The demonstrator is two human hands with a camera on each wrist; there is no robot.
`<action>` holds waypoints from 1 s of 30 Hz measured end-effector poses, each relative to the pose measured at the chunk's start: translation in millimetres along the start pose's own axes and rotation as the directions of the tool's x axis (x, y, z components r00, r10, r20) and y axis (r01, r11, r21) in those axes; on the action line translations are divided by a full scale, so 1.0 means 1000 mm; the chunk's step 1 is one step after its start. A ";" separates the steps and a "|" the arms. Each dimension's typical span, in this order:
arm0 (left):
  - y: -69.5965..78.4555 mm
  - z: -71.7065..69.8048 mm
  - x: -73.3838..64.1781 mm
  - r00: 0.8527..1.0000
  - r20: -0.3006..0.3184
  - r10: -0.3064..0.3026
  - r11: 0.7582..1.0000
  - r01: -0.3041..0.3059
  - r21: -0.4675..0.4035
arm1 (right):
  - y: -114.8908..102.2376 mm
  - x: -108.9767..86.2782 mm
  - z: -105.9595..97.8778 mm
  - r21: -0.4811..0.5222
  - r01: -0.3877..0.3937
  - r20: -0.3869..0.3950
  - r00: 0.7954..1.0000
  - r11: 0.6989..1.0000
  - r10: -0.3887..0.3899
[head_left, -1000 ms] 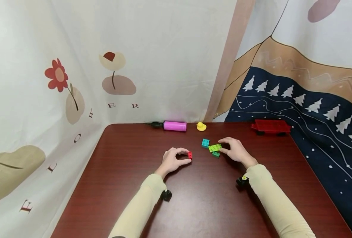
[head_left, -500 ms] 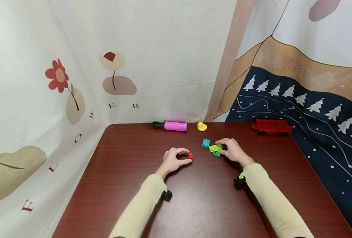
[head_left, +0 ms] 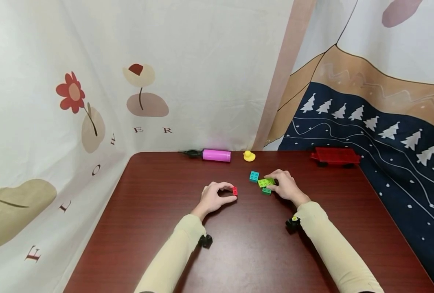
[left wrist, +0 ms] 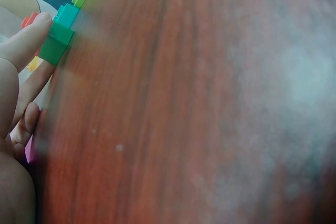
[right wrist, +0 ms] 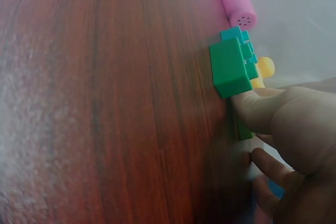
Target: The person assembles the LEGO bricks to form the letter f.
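My left hand (head_left: 213,198) pinches a small red toy brick (head_left: 235,191) between thumb and fingers. Seen from the left wrist, a green brick (left wrist: 55,50) sits beneath the red one. My right hand (head_left: 286,185) curls its thumb and fingers around the right end of a lime green brick (head_left: 263,183), partly covering it. Just in front of the lime brick is a smaller green brick (head_left: 266,191), which the right wrist view shows close to the thumb (right wrist: 252,109). A teal brick (head_left: 254,176) lies behind and to the left.
Along the back edge of the brown table (head_left: 158,228) lie a pink hand pump (head_left: 216,155) with a black end and a yellow rubber duck (head_left: 249,156). At the back right stands a red toy wagon (head_left: 336,156). Printed curtains (head_left: 202,73) hang behind.
My right hand has shifted left, bringing its thumb and fingers further over the lime green brick. The left hand with the red brick stays in place.
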State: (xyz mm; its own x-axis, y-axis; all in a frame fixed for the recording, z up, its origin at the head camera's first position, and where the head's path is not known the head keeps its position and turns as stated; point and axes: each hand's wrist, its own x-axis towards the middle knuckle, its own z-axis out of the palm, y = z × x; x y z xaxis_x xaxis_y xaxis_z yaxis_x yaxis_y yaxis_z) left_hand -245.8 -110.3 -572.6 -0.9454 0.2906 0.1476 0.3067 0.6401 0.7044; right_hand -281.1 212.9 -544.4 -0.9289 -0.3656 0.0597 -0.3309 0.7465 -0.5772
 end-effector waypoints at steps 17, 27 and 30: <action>0.000 0.002 -0.003 1.000 -0.006 0.029 0.999 -0.029 -0.018 | 0.005 -0.007 -0.006 0.040 0.022 -0.064 0.998 0.999 -0.019; 0.001 0.000 -0.002 1.000 -0.011 0.027 0.999 -0.027 -0.019 | 0.000 -0.011 -0.015 0.084 0.036 -0.154 0.988 0.996 -0.022; 0.001 0.000 -0.001 1.000 -0.007 0.028 1.000 -0.028 -0.010 | -0.007 -0.011 -0.018 0.109 0.046 -0.172 0.985 0.993 -0.027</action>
State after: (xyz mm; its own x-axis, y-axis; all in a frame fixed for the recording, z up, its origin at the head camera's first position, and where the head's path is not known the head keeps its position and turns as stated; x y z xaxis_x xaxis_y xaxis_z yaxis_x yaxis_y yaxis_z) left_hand -244.2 -109.5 -572.1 -0.9374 0.3029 0.1720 0.3316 0.6249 0.7068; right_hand -271.4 221.8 -526.9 -0.9345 -0.2845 0.2140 -0.3531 0.6639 -0.6592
